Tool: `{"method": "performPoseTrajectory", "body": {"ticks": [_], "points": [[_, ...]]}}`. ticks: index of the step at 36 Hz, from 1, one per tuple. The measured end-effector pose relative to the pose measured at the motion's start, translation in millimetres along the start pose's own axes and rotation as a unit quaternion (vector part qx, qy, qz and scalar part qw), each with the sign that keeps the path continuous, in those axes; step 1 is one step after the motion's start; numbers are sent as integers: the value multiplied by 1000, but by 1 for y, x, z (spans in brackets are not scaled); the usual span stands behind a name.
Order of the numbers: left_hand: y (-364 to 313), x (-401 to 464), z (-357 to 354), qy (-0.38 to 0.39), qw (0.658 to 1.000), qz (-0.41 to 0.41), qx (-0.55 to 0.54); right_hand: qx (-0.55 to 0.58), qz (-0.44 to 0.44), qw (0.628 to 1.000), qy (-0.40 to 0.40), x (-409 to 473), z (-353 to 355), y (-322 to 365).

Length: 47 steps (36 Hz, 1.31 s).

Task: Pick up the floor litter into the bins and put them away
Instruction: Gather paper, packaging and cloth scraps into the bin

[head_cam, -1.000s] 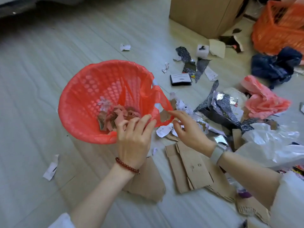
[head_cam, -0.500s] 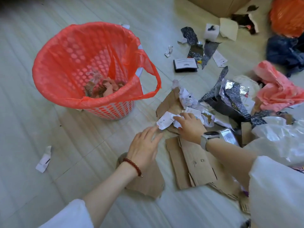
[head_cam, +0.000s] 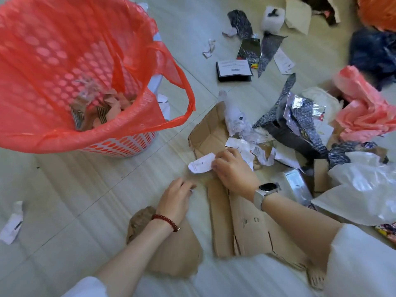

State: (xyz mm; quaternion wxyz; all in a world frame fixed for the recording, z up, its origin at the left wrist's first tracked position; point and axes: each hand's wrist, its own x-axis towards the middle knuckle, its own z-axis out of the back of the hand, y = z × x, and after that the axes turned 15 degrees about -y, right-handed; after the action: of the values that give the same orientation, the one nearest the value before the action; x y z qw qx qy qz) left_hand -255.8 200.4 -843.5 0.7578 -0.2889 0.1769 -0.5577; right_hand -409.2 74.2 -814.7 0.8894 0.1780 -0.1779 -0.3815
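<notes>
A white perforated bin lined with a red plastic bag stands upright at the upper left, holding torn cardboard and paper scraps. My right hand pinches a white paper slip over a bent cardboard piece. My left hand is low on the floor with its fingers curled around a small white scrap, which barely shows at the fingertips. Flat cardboard lies under my right wrist, and a torn brown piece lies under my left forearm.
Litter spreads to the right: crumpled white paper, silver-black foil wrappers, a pink bag, clear plastic, a black booklet. A white scrap lies at far left. Bare floor runs between bin and hands.
My left hand let go of the bin, which now stands upright on the floor, and dropped to the floor. My right hand took hold of the white paper slip.
</notes>
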Motion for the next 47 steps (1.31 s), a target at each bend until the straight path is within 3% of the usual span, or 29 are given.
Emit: {"method": "performPoseTrajectory", "body": {"ticks": [5, 9, 11, 14, 19, 21, 24, 29, 36, 47], "points": [[-11, 18, 3, -111, 992, -8, -56, 107, -181, 970, -119, 6, 39, -11], [-34, 45, -3, -117, 990, -42, -70, 92, -287, 934, -192, 13, 67, -39], [-47, 59, -11, -104, 990, -76, -58, 50, -312, 933, -172, 14, 77, -51], [-66, 82, -19, -106, 984, -139, 19, -41, -277, 958, -65, 8, 75, -59], [-94, 132, -29, -93, 954, -233, 165, -73, -203, 976, -6, -6, 45, -50], [-104, 151, -33, -34, 949, -235, 209, -74, -207, 975, 1, -7, 33, -51], [-105, 170, -47, 87, 946, -207, 234, -92, -287, 953, 36, -8, 29, -43], [-96, 182, -60, 177, 934, -189, 248, -176, -237, 952, 77, -20, 18, -44], [-82, 175, -57, 131, 952, -182, 207, -169, -201, 963, 52, -22, 17, -41], [-74, 146, -39, -35, 975, -191, 110, -72, -185, 980, 28, -30, 15, -35]]}}
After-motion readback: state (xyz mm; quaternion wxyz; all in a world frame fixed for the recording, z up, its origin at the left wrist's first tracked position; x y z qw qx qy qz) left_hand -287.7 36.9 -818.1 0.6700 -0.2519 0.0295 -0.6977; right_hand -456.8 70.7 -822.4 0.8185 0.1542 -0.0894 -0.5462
